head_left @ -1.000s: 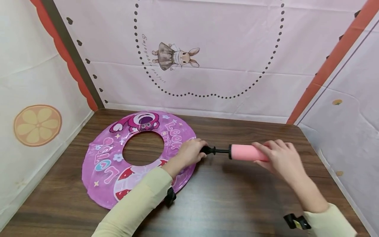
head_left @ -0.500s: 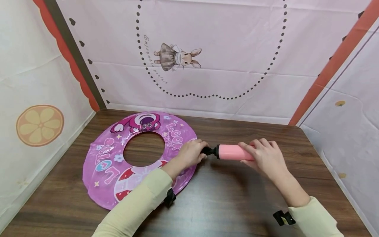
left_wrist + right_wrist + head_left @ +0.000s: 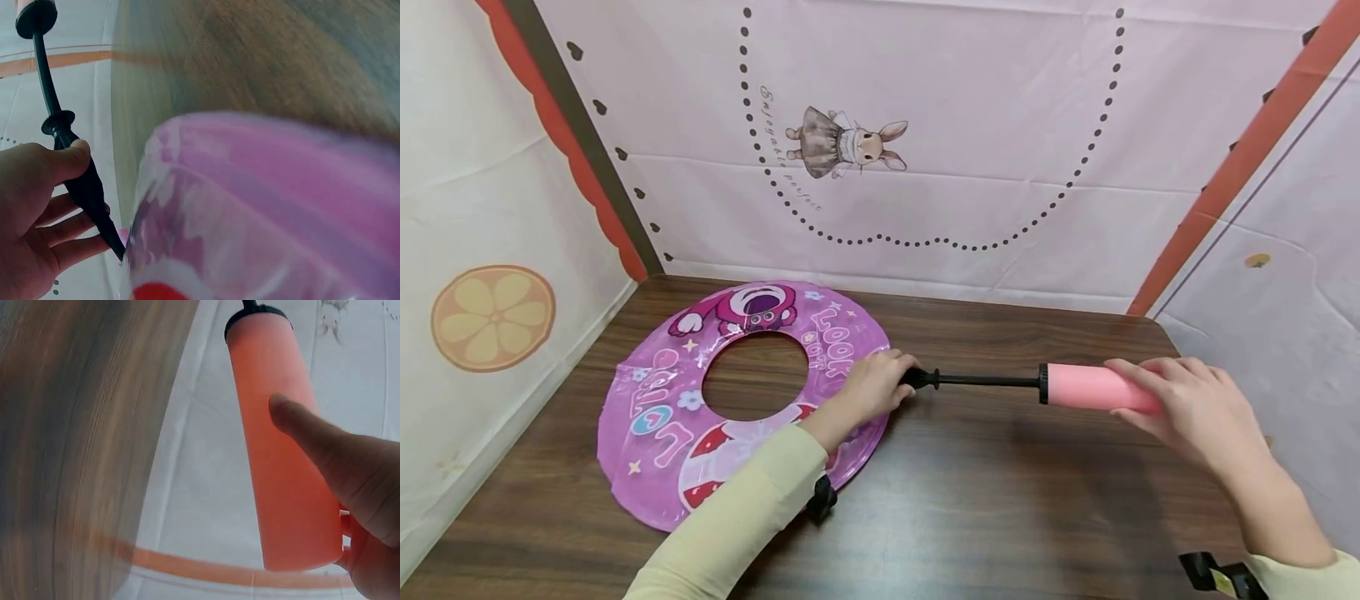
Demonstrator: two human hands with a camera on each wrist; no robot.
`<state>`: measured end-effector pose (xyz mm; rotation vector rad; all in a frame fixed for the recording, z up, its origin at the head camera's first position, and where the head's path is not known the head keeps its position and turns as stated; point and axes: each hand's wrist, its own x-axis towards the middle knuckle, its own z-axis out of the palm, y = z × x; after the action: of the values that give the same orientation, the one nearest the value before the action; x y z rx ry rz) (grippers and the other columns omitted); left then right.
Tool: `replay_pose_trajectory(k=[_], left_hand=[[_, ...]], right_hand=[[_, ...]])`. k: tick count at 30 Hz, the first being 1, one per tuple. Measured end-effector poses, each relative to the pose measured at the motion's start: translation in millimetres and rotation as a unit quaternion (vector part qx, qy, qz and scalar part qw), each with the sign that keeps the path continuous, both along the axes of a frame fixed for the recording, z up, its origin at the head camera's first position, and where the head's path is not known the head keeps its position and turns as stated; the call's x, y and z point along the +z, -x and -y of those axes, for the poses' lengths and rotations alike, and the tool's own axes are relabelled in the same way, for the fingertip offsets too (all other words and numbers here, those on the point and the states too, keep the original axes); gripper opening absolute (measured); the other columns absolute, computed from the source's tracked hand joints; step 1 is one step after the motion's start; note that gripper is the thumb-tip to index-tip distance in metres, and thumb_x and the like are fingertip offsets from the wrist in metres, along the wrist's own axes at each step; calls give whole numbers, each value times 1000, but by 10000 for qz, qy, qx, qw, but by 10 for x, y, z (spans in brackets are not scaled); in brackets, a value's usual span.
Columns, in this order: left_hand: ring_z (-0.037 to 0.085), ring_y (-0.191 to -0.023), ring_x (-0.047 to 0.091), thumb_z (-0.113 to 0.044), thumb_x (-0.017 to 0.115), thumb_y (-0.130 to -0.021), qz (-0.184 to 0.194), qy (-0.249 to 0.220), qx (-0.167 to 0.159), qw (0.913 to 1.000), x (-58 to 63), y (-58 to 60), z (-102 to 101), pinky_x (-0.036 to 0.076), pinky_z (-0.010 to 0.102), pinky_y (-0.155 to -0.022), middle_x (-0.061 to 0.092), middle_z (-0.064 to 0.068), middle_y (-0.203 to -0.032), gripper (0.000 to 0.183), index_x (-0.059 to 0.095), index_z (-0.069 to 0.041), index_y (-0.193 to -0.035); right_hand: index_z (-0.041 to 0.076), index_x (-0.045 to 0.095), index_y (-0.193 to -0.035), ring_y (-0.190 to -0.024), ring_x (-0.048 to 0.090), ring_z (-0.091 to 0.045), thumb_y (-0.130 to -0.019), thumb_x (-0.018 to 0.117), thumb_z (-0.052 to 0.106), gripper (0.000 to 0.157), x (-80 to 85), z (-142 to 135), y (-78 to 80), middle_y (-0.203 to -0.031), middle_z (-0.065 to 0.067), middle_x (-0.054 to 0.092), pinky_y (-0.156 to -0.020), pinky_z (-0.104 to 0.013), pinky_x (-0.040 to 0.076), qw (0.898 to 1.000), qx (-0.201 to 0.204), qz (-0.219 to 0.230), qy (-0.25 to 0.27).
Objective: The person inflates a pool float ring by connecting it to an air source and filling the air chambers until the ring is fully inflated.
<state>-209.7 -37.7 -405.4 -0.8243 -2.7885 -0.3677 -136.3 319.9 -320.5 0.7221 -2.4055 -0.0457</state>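
Observation:
A purple, mostly flat swim ring (image 3: pixel 643 492) printed with a bear, flowers and letters lies on the left of the table. My left hand (image 3: pixel 872 387) rests by its right edge and pinches the black tapered end (image 3: pixel 87 187) of a hand pump. In the left wrist view the narrow tip meets the ring's edge; the exact join is hidden. Around the pump's pink barrel (image 3: pixel 1086 387) my right hand (image 3: pixel 1198 412) curls, thumb along its side as the right wrist view shows. Between the hands a long black rod (image 3: pixel 988 381) stands pulled out of the barrel.
The brown wooden table (image 3: pixel 940 517) ends at a pale fabric back wall (image 3: pixel 985 150) with a printed rabbit. Fabric side walls (image 3: pixel 490 208) stand on the left and right. Black straps with small devices (image 3: pixel 1221 575) are at both wrists.
My right hand pushed the barrel left until the rod was nearly hidden, then drew it far right, baring more rod than before. My left hand stays almost still at the ring's edge.

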Motion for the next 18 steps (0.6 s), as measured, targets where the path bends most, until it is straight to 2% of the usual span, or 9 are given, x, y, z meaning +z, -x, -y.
replay_pose_trajectory(k=[4,6,8,11,13,18], left_hand=[[22,-88,63,-26,70,-80,-85,22,-151,9998,30,-22,-6,52,35,-75,64,5,-101,36,63,-13,-112],[22,-86,63,-26,70,-80,-138,75,-235,9996,43,-37,-6,53,34,-74,64,5,-101,36,62,-12,-112],[22,-84,63,-25,70,-80,-203,101,-304,9993,47,-52,-8,52,34,-73,65,6,-100,36,63,-11,-112],[21,-83,63,-23,71,-79,-312,62,-297,9991,31,-61,-7,52,33,-73,65,6,-99,35,63,-11,-111],[21,-82,63,-22,71,-78,-351,-34,-291,9990,18,-62,-8,52,33,-73,65,5,-97,34,64,-11,-109],[21,-83,63,-21,73,-77,-244,-226,-274,9991,19,-55,-17,52,34,-74,65,5,-97,33,65,-11,-107]], right_hand=[[18,65,-108,-76,57,-34,-86,20,70,72,-35,233,52,-81,-11,63,-57,-48,40,9997,171,-118,-146],[18,64,-110,-76,57,-34,-85,38,67,61,-86,429,104,-81,-11,63,-56,-46,39,9990,295,-160,-308],[18,64,-111,-77,56,-33,-79,58,59,52,-141,613,149,-82,-12,63,-57,-45,39,9982,339,-221,-444],[18,65,-109,-76,55,-33,-61,80,42,55,-208,830,198,-82,-12,62,-59,-45,41,9971,304,-384,-581],[18,65,-108,-76,54,-32,-59,82,41,56,-246,929,221,-81,-12,61,-60,-45,41,9968,248,-451,-613],[20,65,-108,-77,54,-31,-61,81,42,55,-293,1015,248,-81,-10,61,-62,-44,41,9969,263,-423,-616]])
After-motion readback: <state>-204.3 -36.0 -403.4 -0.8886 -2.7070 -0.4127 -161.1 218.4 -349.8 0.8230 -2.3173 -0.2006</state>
